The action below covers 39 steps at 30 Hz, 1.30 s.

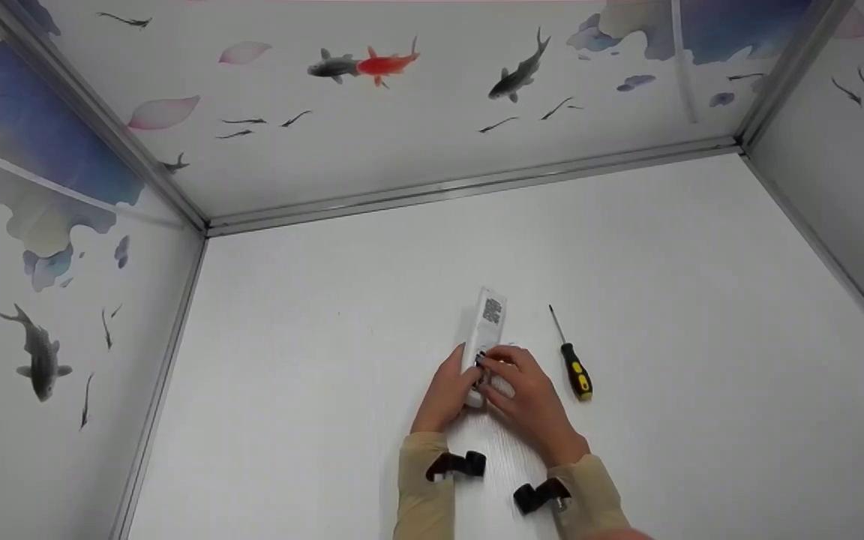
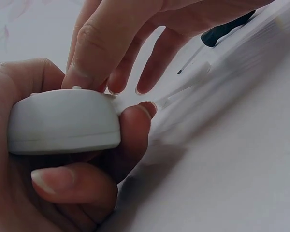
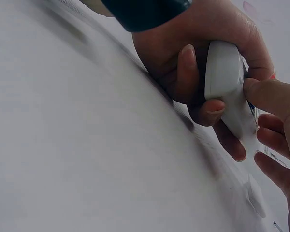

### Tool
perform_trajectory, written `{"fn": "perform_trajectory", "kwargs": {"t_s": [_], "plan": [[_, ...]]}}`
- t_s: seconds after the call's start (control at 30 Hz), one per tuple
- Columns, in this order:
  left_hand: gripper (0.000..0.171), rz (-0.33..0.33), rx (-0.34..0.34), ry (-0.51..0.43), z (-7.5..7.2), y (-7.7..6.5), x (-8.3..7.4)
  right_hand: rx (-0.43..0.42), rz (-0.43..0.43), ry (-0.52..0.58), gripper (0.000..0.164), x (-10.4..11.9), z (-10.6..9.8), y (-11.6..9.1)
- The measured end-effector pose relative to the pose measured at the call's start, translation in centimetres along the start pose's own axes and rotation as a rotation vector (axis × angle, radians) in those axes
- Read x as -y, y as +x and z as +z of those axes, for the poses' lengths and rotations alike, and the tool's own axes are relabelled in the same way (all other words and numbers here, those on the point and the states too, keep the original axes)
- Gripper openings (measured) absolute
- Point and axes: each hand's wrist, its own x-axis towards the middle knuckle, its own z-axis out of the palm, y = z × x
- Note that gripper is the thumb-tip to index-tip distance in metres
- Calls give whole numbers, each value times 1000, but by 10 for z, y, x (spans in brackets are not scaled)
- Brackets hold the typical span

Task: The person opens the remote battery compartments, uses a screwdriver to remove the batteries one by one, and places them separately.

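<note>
A white remote control (image 1: 488,322) with a printed code on its upper face is gripped along its side by my left hand (image 1: 443,394), low over the table. In the left wrist view the blunt near end of the remote control (image 2: 63,123) faces the camera, with the left fingers curled beneath. My right hand (image 1: 526,390) bends over the open battery compartment, its thumb and forefinger pinching a small dark battery (image 1: 480,360) there. Fingers cover most of the battery and compartment. The other right fingers (image 3: 275,169) reach past the side of the remote control.
A black and yellow screwdriver (image 1: 576,371) lies right of the hands, its tip pointing away. A small white cover-like piece (image 2: 186,84) lies on the white table (image 1: 312,360) beside the remote control. Printed panels (image 1: 432,150) with metal edges stand at the back and sides.
</note>
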Motion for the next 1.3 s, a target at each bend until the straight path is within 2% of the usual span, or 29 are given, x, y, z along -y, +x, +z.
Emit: {"fn": "perform_trajectory", "kwargs": {"t_s": [0.23, 0.47, 0.77, 0.87, 1.0, 1.1, 1.3], "plan": [[43, 11, -7, 10, 0, 1, 0, 6, 20, -10, 35, 1, 2, 0], [43, 9, -4, -13, 1, 2, 0, -31, 35, -9, 28, 4, 2, 1], [48, -26, -51, -5, 3, 2, 0, -52, 66, -28, 32, 3, 7, 1], [50, -31, -55, -3, 3, 2, 0, -50, 107, -13, 32, 3, 8, 0], [54, -33, -48, -6, 4, 1, 0, -35, 204, 37, 31, 4, 9, -1], [57, -26, -41, -15, 4, 1, 0, -14, 278, 101, 31, 5, 9, -1], [59, -2, -17, 23, 4, 2, 1, 17, 353, 221, 33, 4, 9, -1]]}}
